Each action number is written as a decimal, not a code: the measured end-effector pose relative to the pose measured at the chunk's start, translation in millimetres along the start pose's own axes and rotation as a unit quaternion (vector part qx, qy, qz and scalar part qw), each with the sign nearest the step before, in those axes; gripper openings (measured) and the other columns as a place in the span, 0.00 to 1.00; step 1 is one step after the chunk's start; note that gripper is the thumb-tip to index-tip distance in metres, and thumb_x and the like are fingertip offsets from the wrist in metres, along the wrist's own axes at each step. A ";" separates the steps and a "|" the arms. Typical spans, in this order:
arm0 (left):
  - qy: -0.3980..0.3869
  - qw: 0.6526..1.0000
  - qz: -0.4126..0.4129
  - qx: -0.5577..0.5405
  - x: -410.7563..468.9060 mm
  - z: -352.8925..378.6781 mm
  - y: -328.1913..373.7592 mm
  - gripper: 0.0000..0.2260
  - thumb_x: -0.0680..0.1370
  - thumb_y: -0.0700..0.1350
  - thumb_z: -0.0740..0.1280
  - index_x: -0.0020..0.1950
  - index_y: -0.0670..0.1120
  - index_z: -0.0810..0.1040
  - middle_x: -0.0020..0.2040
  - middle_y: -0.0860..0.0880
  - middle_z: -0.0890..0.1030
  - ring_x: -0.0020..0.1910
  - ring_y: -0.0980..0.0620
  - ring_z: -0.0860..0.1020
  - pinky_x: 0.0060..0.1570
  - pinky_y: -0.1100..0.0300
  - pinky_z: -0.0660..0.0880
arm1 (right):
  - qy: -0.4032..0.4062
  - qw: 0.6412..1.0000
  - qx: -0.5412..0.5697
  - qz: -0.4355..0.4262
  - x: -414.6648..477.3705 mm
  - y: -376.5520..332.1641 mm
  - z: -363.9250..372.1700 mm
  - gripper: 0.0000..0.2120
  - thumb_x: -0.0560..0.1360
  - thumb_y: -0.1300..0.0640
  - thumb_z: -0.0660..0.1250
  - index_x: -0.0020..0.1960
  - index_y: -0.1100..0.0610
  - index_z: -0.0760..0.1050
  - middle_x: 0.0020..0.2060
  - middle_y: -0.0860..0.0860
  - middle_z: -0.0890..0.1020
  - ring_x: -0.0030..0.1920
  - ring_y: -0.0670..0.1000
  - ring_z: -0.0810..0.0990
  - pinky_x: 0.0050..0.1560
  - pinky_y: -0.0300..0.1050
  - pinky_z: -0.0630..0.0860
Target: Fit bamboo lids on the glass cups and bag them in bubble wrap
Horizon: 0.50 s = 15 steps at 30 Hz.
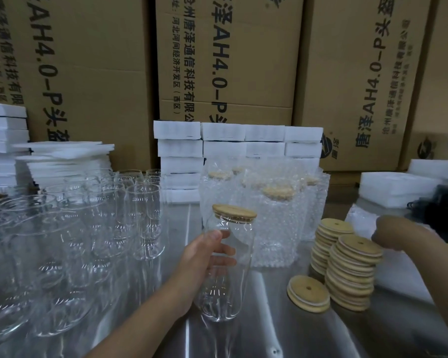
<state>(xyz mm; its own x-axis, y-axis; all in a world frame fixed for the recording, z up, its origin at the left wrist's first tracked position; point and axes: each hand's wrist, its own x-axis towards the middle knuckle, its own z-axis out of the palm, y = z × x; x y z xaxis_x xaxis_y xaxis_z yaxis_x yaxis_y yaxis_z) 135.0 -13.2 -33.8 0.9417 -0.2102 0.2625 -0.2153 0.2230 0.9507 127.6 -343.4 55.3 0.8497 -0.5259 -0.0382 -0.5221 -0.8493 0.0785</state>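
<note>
My left hand [204, 264] grips a clear glass cup [225, 301] above the steel table, fingers wrapped round its body. A bamboo lid [234, 212] sits on the cup's mouth. My right hand [388, 232] is off to the right, blurred, over the stacked bamboo lids [352, 272] and beside a sheet of bubble wrap [360, 215]; I cannot make out its fingers. One loose lid [308, 293] lies flat in front of the stacks. Behind the held cup stand several lidded cups in bubble-wrap bags [274, 218].
Many bare glass cups [88, 228] crowd the left of the steel table [295, 334]. White foam blocks [225, 148] are stacked at the back and far left, with more foam [396, 187] at the right. Tall cardboard boxes [230, 60] wall off the rear.
</note>
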 end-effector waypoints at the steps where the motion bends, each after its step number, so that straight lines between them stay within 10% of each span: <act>1: 0.000 1.000 0.002 0.002 0.7 -0.5 -0.4 0.32 0.59 0.67 0.65 0.54 0.48 0.80 0.39 0.49 0.84 0.39 0.50 0.84 0.49 0.48 0.70 | 0.020 0.998 0.050 0.012 -2.2 -1.3 -2.7 0.12 0.80 0.58 0.59 0.61 0.62 0.72 0.44 0.51 0.76 0.45 0.49 0.77 0.32 0.32 0.69; 4: -0.002 1.000 0.002 0.010 2.6 -1.7 -2.1 0.32 0.59 0.68 0.64 0.54 0.49 0.80 0.39 0.50 0.84 0.40 0.50 0.84 0.51 0.47 0.72 | 0.124 0.974 0.163 0.093 6.5 -2.8 -19.9 0.15 0.79 0.53 0.60 0.59 0.62 0.73 0.46 0.57 0.75 0.50 0.57 0.75 0.49 0.47 0.71; 7: -0.004 1.000 0.001 0.024 3.4 -2.8 -3.3 0.27 0.64 0.66 0.64 0.55 0.49 0.79 0.39 0.51 0.85 0.39 0.51 0.84 0.51 0.48 0.74 | 0.220 0.959 0.134 0.119 5.0 -7.1 -45.1 0.11 0.76 0.54 0.63 0.44 0.63 0.74 0.39 0.58 0.76 0.39 0.57 0.73 0.44 0.50 0.68; 10: -0.002 1.000 0.001 0.026 2.2 -2.2 -2.1 0.24 0.68 0.63 0.60 0.55 0.49 0.79 0.39 0.51 0.84 0.38 0.53 0.84 0.52 0.47 0.73 | 0.146 0.983 0.079 0.079 -0.4 -14.8 -52.4 0.09 0.75 0.55 0.66 0.44 0.61 0.73 0.37 0.56 0.74 0.38 0.56 0.73 0.46 0.50 0.70; 15: -0.005 1.000 0.011 0.028 0.1 -2.5 -1.1 0.29 0.64 0.66 0.65 0.55 0.49 0.79 0.40 0.50 0.85 0.41 0.50 0.84 0.48 0.49 0.77 | 0.005 0.999 -0.037 -0.008 -4.8 -15.4 -10.7 0.16 0.80 0.57 0.61 0.65 0.62 0.71 0.62 0.56 0.77 0.62 0.54 0.76 0.56 0.40 0.72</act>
<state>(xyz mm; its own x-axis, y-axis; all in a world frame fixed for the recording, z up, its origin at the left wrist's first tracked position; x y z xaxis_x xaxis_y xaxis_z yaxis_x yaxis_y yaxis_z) 136.0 -11.1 -35.3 0.9340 -0.2165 0.2842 -0.2498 0.1730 0.9527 132.3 -327.3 64.9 0.8586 -0.5118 -0.0300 -0.5022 -0.8514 0.1516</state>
